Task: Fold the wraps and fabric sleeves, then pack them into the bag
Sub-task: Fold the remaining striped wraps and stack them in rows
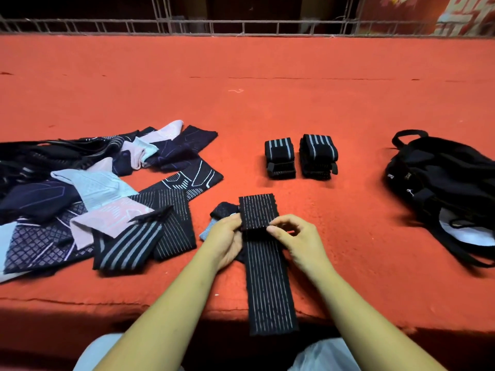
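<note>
Both hands meet on a black striped wrap at the place where it is doubled over. The left hand has its fingers curled around the wrap's left edge at the fold, and the right hand pinches the right edge of the same fold between thumb and bent fingers.

Beyond the grip, the folded-over end of the wrap lies flat on the red carpeted surface. On the near side of the grip, the long free tail runs straight back toward the person and hangs over the surface's front edge. Just past the left hand's knuckles, a dark end piece with a pale grey tip sticks out sideways from under the fold.

Farther out from the grip and slightly toward the right-hand side, the first folded wrap and the second folded wrap sit side by side as compact bundles, close together and well apart from the hands. Well off to the right of the grip lies a black backpack, slumped on the surface with a white patch showing at its near end.

To the left of the grip, a loose striped wrap lies near the left forearm, overlapping the edge of a pile of fabric sleeves in navy, pink and pale blue that spreads away leftward.
</note>
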The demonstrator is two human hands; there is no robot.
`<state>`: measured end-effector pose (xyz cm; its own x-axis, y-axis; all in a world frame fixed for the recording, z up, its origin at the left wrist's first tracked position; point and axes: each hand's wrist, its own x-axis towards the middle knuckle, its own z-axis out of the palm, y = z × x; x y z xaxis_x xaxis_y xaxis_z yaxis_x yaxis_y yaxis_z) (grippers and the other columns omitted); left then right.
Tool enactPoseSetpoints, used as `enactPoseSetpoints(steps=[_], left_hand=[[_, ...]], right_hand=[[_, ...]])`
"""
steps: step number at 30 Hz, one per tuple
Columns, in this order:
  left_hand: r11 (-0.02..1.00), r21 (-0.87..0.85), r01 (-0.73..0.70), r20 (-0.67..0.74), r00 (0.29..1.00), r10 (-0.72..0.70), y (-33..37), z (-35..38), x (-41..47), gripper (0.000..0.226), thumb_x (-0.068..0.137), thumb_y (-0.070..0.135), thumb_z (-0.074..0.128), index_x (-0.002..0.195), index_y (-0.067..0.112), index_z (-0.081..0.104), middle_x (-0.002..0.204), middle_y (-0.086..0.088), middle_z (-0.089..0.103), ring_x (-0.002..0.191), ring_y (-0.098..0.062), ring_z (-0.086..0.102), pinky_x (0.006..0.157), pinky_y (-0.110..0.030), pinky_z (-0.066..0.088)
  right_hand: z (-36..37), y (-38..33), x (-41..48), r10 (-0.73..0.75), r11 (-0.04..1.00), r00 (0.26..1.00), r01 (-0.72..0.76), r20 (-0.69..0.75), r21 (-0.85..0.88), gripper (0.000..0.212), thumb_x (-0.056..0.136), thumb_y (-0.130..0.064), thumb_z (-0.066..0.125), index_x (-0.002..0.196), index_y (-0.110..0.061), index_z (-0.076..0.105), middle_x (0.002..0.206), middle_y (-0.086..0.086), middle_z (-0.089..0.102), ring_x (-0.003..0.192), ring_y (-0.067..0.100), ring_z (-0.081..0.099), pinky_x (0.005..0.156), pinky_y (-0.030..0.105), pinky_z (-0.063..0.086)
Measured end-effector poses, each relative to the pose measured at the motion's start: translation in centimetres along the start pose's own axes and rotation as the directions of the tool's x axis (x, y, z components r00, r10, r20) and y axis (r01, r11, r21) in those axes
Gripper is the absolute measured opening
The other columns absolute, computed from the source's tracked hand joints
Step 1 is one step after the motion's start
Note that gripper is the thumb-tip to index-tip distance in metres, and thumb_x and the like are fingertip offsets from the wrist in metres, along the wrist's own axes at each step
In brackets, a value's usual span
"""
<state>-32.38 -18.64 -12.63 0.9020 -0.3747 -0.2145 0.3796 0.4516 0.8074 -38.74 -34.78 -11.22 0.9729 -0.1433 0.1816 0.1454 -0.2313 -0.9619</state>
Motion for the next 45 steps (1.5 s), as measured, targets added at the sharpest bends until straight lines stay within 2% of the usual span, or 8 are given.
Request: enactPoseSetpoints(steps=[8, 11, 20, 23, 28, 33, 38, 45], left_hand=[[0.987, -0.159, 0.022, -0.066, 0.997, -0.033, -0.2, 0.0, -0.1, 0.039, 0.107, 0.017, 0.034, 0.126, -0.01, 0.056, 0.124, -0.028, 0.063, 0.116, -0.035, 0.062, 0.096, -0.042, 0.054], [0.997, -0.079, 0.011, -0.043, 0.999, -0.015, -0.2, 0.0, -0.4, 0.036, 0.107, 0.023, 0.039, 0.113, -0.003, 0.063, 0.111, -0.021, 0.07, 0.101, -0.027, 0.07, 0.085, -0.037, 0.058], [0.986, 0.15, -0.068, 0.007, 0.998, 0.068, -0.8, -0.5, -0.7, 0.021, 0.099, -0.001, 0.049, 0.118, -0.005, 0.057, 0.108, -0.02, 0.069, 0.093, -0.025, 0.07, 0.081, -0.034, 0.06], [0.976, 0.197, -0.088, 0.023, 0.996, 0.085, -0.7, -0.2, -1.0, 0.024, 0.098, -0.002, 0.05, 0.121, -0.003, 0.057, 0.117, -0.023, 0.068, 0.102, -0.03, 0.067, 0.095, -0.04, 0.055], [0.956, 0.274, -0.106, 0.128, 0.989, 0.073, -0.3, 0.2, -2.2, 0.028, 0.095, -0.003, 0.053, 0.121, 0.005, 0.06, 0.115, -0.014, 0.071, 0.102, -0.022, 0.069, 0.089, -0.031, 0.056], [0.959, 0.272, -0.075, 0.147, 0.988, 0.036, -0.1, 0.3, -2.9, 0.031, 0.092, 0.008, 0.057, 0.123, 0.002, 0.059, 0.118, -0.017, 0.069, 0.103, -0.023, 0.068, 0.092, -0.033, 0.055], [0.953, 0.294, 0.072, 0.123, 0.986, -0.112, 0.2, 0.5, -3.2, 0.024, 0.093, 0.018, 0.058, 0.111, 0.004, 0.065, 0.112, -0.019, 0.069, 0.095, -0.024, 0.067, 0.085, -0.038, 0.057], [0.972, 0.114, 0.208, -0.072, 0.977, -0.2, 0.6, 2.0, -2.3, 0.042, 0.103, 0.021, 0.047, 0.127, -0.012, 0.056, 0.125, -0.032, 0.061, 0.122, -0.043, 0.055, 0.1, -0.047, 0.05]], right_hand=[[0.0, 1.3, -0.8, -0.012, 1.0, 0.999, 0.012, 0.03, -0.018, 0.01, 0.081, -0.004, 0.076, 0.088, -0.011, 0.073, 0.089, -0.006, 0.072, 0.086, 0.0, 0.063, 0.083, 0.013, 0.043], [0.1, 1.6, -1.0, -0.056, 0.997, 0.997, 0.058, 0.044, -0.042, 0.011, 0.08, -0.005, 0.077, 0.087, -0.013, 0.074, 0.093, -0.005, 0.071, 0.091, 0.007, 0.064, 0.086, 0.017, 0.045], [-0.4, 1.5, -0.8, 0.063, 0.993, 0.995, -0.055, 0.081, -0.104, 0.015, 0.077, -0.012, 0.082, 0.088, -0.02, 0.075, 0.1, 0.006, 0.058, 0.078, -0.002, 0.055, 0.067, 0.01, 0.044], [-1.3, 0.6, 0.6, 0.159, 0.987, 0.986, -0.158, -0.042, 0.023, 0.032, 0.075, -0.023, 0.085, 0.103, -0.026, 0.069, 0.101, 0.005, 0.066, 0.076, 0.016, 0.06, 0.064, 0.029, 0.05], [-2.1, -2.4, 3.3, 0.272, 0.952, 0.962, -0.274, 0.033, 0.133, 0.037, 0.08, -0.014, 0.08, 0.112, -0.005, 0.063, 0.077, 0.003, 0.067, 0.062, 0.009, 0.063, 0.059, 0.024, 0.051], [-2.4, -5.0, 4.5, 0.159, 0.987, 0.983, -0.159, 0.089, -0.008, 0.016, 0.083, -0.009, 0.076, 0.072, -0.012, 0.066, 0.054, -0.011, 0.057, 0.043, -0.002, 0.044, 0.043, 0.012, 0.033], [-2.6, -6.9, 5.0, 0.074, 0.991, 0.997, -0.076, 0.027, 0.107, 0.011, 0.086, -0.008, 0.073, 0.085, 0.001, 0.067, 0.062, 0.0, 0.055, 0.047, 0.008, 0.042, 0.043, 0.021, 0.033], [-3.2, -6.9, 3.6, -0.02, 0.994, 0.998, 0.025, -0.052, 0.104, 0.01, 0.089, -0.006, 0.069, 0.094, 0.002, 0.068, 0.072, 0.005, 0.063, 0.059, 0.012, 0.057, 0.051, 0.025, 0.048]])
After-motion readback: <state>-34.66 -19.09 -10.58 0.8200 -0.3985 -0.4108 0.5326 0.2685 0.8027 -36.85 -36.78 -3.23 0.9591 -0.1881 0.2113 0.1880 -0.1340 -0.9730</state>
